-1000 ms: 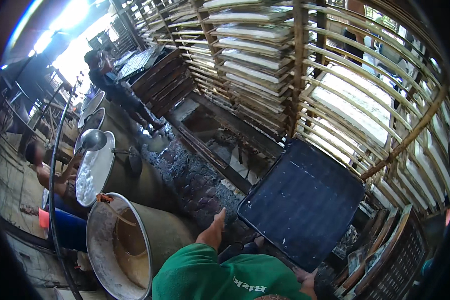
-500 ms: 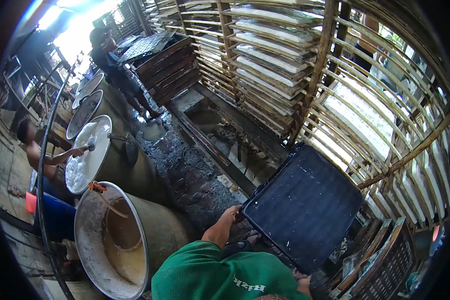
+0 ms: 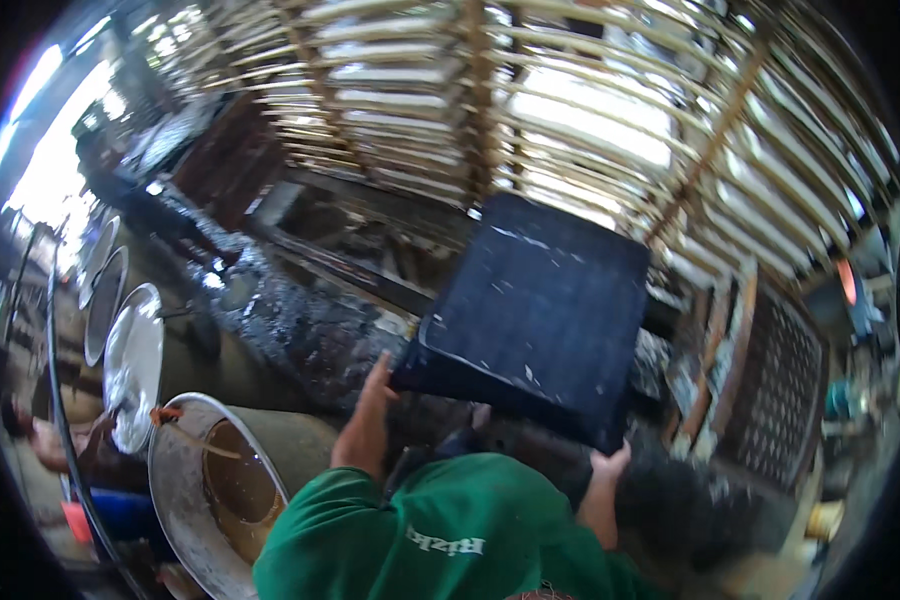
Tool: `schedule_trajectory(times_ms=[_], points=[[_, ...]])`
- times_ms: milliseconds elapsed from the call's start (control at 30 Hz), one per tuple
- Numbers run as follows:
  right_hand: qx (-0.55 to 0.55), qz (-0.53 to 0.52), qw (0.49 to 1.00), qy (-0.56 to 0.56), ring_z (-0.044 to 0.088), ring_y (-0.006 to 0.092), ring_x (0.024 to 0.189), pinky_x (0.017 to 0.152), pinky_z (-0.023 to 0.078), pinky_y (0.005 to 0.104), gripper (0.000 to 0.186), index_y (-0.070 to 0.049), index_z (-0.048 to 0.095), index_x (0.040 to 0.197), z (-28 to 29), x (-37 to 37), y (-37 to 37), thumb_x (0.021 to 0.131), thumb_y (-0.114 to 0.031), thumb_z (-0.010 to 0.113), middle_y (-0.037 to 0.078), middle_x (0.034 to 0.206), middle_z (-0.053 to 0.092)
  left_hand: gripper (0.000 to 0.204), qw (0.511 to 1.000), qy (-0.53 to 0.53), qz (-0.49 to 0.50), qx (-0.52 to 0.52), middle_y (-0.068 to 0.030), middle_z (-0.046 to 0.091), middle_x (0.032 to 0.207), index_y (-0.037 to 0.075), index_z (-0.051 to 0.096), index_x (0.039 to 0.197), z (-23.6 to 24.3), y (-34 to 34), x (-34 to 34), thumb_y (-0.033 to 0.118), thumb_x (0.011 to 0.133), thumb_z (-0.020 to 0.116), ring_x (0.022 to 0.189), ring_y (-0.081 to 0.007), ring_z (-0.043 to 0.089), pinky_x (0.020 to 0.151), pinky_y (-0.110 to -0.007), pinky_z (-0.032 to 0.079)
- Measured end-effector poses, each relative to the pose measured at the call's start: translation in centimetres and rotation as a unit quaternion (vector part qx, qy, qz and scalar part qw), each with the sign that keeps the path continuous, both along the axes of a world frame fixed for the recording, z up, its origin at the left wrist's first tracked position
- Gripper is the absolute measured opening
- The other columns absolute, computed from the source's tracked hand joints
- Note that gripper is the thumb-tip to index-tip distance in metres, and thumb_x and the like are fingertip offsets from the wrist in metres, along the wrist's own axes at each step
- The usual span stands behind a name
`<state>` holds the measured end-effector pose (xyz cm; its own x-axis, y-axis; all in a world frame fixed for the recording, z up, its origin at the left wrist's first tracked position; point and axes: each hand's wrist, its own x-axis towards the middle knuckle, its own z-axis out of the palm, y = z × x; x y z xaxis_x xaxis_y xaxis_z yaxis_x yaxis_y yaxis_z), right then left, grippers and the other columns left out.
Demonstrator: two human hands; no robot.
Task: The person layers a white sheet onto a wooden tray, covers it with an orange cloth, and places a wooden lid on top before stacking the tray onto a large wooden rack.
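In front of me is a large dark blue-black square box (image 3: 542,310), its flat face up and marked with white scuffs. At its near left corner, my left hand (image 3: 372,392) is closed on the lower edge. The near right corner is gripped by my right hand (image 3: 610,462), whose fingertips are partly hidden by the box. The box's underside does not show. To its right lean several wooden-framed panels with a perforated face (image 3: 770,385).
Several large metal drums (image 3: 202,490) line the left side, the closest holding brownish liquid. A co-worker (image 3: 65,440) is beside the white-filled drum (image 3: 135,365). Bamboo slat racks (image 3: 400,100) with white slabs run along the back. Wet ground (image 3: 300,310) and a wood-edged pit (image 3: 370,235) lie between.
My view has swung to the right. The box has tilted, so its near side now shows. My right hand has come further into view.
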<state>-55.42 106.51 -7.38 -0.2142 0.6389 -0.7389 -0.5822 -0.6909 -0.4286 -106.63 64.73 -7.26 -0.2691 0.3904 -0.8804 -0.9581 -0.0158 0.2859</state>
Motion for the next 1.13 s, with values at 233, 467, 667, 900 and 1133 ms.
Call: schedule_trajectory(times_ms=[233,467,667,900,1133], points=[[-0.022,0.17,0.981,0.095,0.067,0.0268,0.104,0.095,0.052,0.0462,0.043,-0.009,0.067,0.119,11.3,2.8,-3.6,0.09,-0.04,0.066,0.007,0.114,0.071,0.048,0.99,0.137,0.033,-0.01,-0.0108,0.074,0.096,0.002,0.069,0.104,7.6,0.3,0.7,0.047,0.089,0.07,0.082,-0.0265,0.071,0.08,-0.045,0.057],[0.147,0.132,0.98,0.008,0.07,0.0253,0.088,0.083,0.058,0.0384,0.027,-0.001,0.065,0.111,20.9,1.3,0.1,0.089,-0.015,0.065,0.011,0.103,0.07,0.026,0.966,0.254,0.031,-0.035,-0.0102,0.071,0.087,0.004,0.068,0.093,21.5,7.7,-3.9,0.028,0.096,0.061,0.072,-0.0253,0.068,0.073,-0.04,0.057],[0.268,0.086,0.959,-0.033,0.069,0.024,0.096,0.091,0.053,0.0362,0.04,0.0,0.061,0.124,33.1,-6.5,11.9,0.089,-0.018,0.067,0.011,0.106,0.07,0.02,0.923,0.38,0.03,0.046,-0.0048,0.068,0.085,0.01,0.065,0.092,32.1,19.4,-14.1,0.029,0.097,0.062,0.077,-0.022,0.066,0.071,-0.038,0.055],[0.487,0.051,0.868,-0.077,0.062,0.0236,0.098,0.088,0.049,0.0409,0.049,-0.009,0.051,0.136,46.7,-21.9,29.4,0.095,-0.032,0.064,0.009,0.122,0.06,0.027,0.756,0.613,0.048,0.224,-0.0035,0.068,0.098,0.011,0.062,0.112,47.2,39.0,-28.0,0.032,0.095,0.067,0.083,-0.0184,0.065,0.074,-0.035,0.054],[0.482,0.227,0.836,0.133,0.063,0.0269,0.111,0.095,0.052,0.0454,0.044,-0.001,0.05,0.137,50.3,-33.1,24.0,0.096,-0.013,0.061,0.013,0.125,0.062,0.045,0.468,0.866,-0.126,0.125,-0.0099,0.07,0.1,0.01,0.062,0.121,46.5,52.0,-16.4,0.033,0.086,0.078,0.089,-0.0249,0.066,0.084,-0.034,0.052]])
